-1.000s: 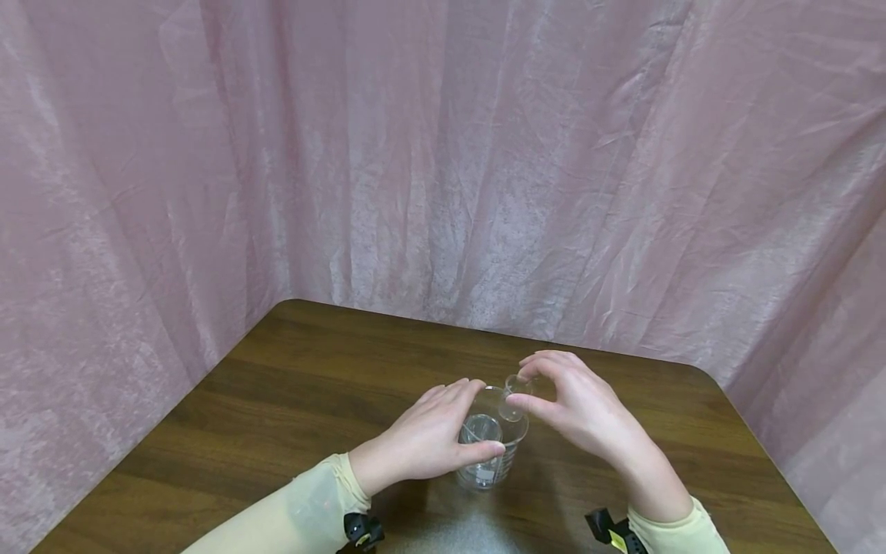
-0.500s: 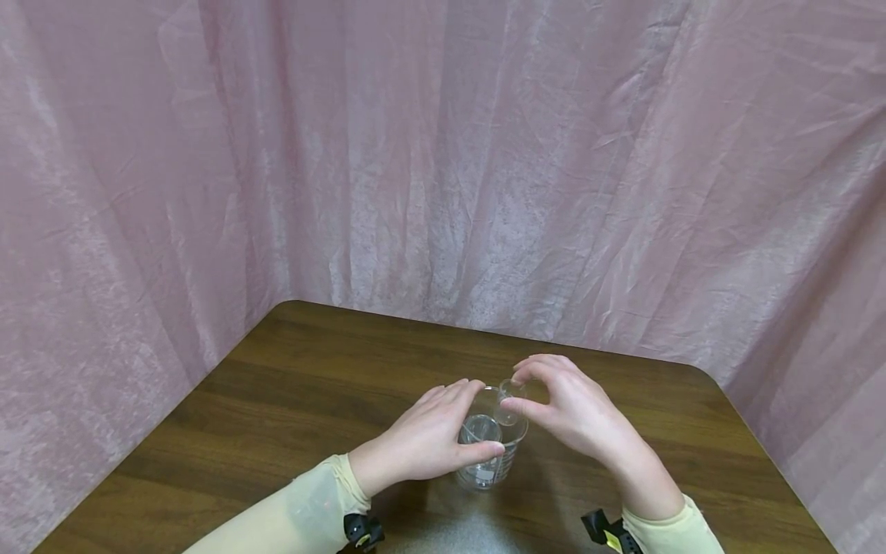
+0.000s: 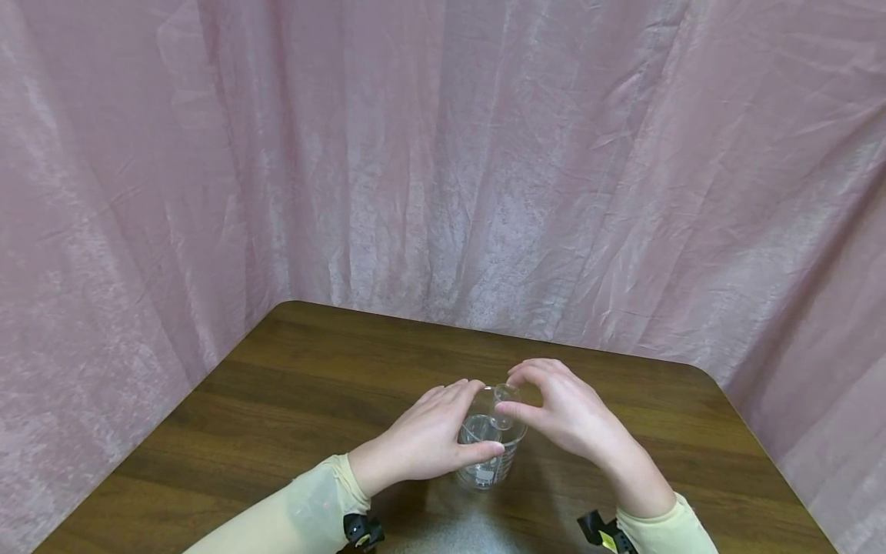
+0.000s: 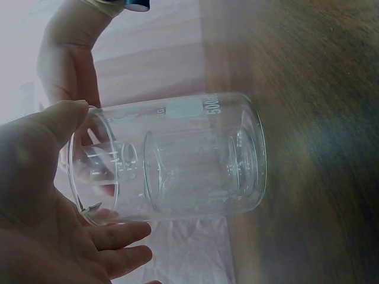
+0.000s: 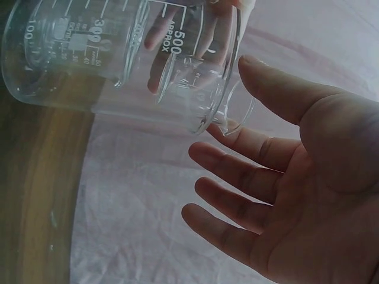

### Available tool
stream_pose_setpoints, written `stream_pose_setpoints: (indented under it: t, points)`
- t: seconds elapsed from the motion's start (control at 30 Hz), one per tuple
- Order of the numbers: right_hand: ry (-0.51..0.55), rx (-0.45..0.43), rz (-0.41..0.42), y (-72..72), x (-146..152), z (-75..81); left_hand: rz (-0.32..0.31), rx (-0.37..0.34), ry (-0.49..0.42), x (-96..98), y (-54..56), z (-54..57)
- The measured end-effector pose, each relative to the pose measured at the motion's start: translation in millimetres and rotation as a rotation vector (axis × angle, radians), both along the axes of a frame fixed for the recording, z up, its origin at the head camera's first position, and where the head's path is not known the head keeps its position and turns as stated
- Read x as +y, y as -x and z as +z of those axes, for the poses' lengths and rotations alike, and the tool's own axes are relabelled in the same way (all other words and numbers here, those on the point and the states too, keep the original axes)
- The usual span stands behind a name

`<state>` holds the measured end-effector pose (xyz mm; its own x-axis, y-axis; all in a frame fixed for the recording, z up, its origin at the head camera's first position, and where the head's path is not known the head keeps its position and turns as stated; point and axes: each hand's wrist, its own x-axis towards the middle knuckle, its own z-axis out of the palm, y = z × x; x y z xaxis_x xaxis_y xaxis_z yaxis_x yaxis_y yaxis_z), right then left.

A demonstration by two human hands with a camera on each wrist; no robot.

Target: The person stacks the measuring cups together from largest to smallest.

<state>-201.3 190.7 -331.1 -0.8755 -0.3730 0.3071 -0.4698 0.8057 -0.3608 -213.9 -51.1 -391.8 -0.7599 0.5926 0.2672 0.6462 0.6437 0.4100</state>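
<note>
A clear glass beaker (image 3: 511, 459) marked 500 stands upright on the table. My left hand (image 3: 429, 435) holds its rim from the left, thumb on the near side and fingers on the far side. At the bottom of this large beaker sits a medium glass beaker (image 4: 189, 163). With thumb and index finger my right hand (image 3: 567, 408) pinches a small glass beaker (image 3: 504, 394) by its upper end. The small beaker's lower part (image 5: 183, 89) is inside the large beaker's mouth, above the medium one. The other right fingers spread outside the glass.
The brown wooden table (image 3: 311, 385) has rounded far corners. Pink curtains (image 3: 443, 154) hang behind it and along both sides. Black wrist cameras sit at the left cuff (image 3: 363, 531) and the right cuff (image 3: 605, 531).
My right hand has moved left and slightly down, lowering the small beaker into the large beaker's mouth. The left hand and large beaker have stayed in place.
</note>
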Motion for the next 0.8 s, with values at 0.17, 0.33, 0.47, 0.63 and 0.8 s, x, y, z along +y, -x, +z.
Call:
stream_pose_setpoints:
  t: [0.17, 0.33, 0.47, 0.63, 0.8]
  points:
    - [-0.007, -0.010, -0.001, 2.0, -0.7, -3.6, 0.003, -0.004, 0.007, -0.3, 0.0, 0.1]
    - [-0.008, -0.014, 0.004, 4.2, -2.1, -6.9, 0.008, -0.005, 0.021, -0.4, -0.2, -0.7]
    - [-0.009, -0.026, 0.004, 5.2, -3.5, -8.5, 0.008, 0.002, 0.021, -0.3, 0.0, -1.1]
    - [-0.013, -0.026, 0.011, 5.2, -5.1, -9.8, 0.004, 0.014, 0.014, -0.1, -0.2, -1.0]
    - [-0.017, -0.016, 0.028, 5.5, -6.3, -12.1, 0.008, 0.008, 0.017, -0.2, 0.1, -1.4]
